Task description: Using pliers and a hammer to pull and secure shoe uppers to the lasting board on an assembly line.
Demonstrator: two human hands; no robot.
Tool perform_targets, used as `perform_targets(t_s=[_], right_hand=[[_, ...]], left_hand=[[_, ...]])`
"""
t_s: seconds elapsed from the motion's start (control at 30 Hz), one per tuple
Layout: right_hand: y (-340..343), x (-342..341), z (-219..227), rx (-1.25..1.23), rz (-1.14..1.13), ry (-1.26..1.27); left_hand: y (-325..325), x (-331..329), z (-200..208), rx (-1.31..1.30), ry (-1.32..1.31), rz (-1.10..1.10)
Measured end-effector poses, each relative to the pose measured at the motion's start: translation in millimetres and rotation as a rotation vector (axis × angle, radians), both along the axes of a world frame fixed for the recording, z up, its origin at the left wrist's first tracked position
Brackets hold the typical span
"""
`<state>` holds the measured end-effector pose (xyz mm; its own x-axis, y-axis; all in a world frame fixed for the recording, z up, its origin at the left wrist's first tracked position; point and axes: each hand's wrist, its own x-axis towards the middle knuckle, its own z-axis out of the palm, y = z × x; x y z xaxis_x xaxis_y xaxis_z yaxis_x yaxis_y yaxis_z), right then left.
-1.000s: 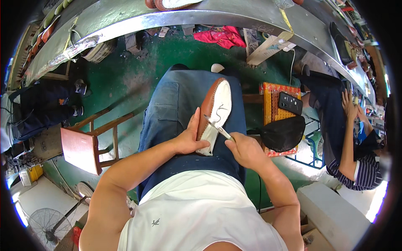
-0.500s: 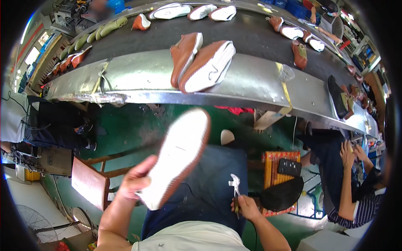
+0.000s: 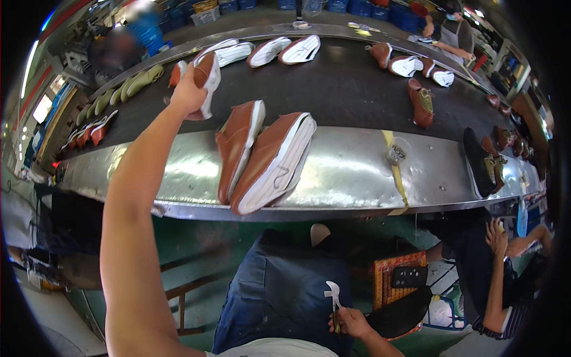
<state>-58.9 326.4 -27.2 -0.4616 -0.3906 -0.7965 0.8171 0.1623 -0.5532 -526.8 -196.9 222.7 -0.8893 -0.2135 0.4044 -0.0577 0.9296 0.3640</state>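
1. One bare right hand is closed around the handle of a hammer-headed tool, whose pale metal head points away from the body, above the lap in blue trousers.

2. Just right of that hand, an orange beaded mat carries a dark phone, with a black cover nearer the person. Wooden rails show left of the lap.

3. Farther right, a person's hand belongs to a neighbour in a striped sleeve.

4. Beyond the knees, a bright metal ledge bears two brown shoes, a left one and a right one, close together at a slant, their white undersides turned rightward. Right of them are a yellow strap and a small clear cup.

5. Past the ledge, at full stretch, the left hand grips a brown-and-white shoe over the dark work surface; whether the shoe touches that surface I cannot tell.

6. Farther over lie white-soled shoes, with green shoes to the left and a laced brown shoe to the right.

7. Farthest off are an aproned person and blue bins.
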Motion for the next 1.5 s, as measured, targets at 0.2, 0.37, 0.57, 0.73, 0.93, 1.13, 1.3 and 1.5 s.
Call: perform_targets(t_s=[0.2,0.37,0.57,0.73,0.93,1.13,1.3,1.5], right_hand=[[1.3,-29.4,12.3,-0.031,0.007,0.004],[2.3,-52.6,11.0,-0.068,0.017,0.018],[1.9,-39.4,10.3,-0.087,0.023,0.037],[2.3,8.0,1.4,-0.077,-0.041,0.092],[-1.2,59.4,-13.6,-0.153,-0.221,0.057],[-30.9,66.8,79.9,0.125,-0.028,0.641],[-66.7,71.9,140.0,0.216,0.347,0.837],[-99.0,71.9,155.8,0.077,0.351,0.767]], left_hand=[[-8.9,-54.5,-62.3,-0.908,-0.37,-0.129],[0.7,-54.0,-33.3,-0.293,-0.109,-0.244],[210.5,3.6,-8.5,-0.217,-0.79,-0.459],[206.5,35.4,-4.5,-0.142,-0.862,-0.384],[187.5,208.7,24.6,0.794,-0.312,-0.869],[166.8,414.5,-113.0,1.192,-0.303,-0.746],[168.0,475.3,-168.9,1.154,-0.403,-0.715],[156.8,492.7,-157.6,1.305,-0.407,-0.752]])
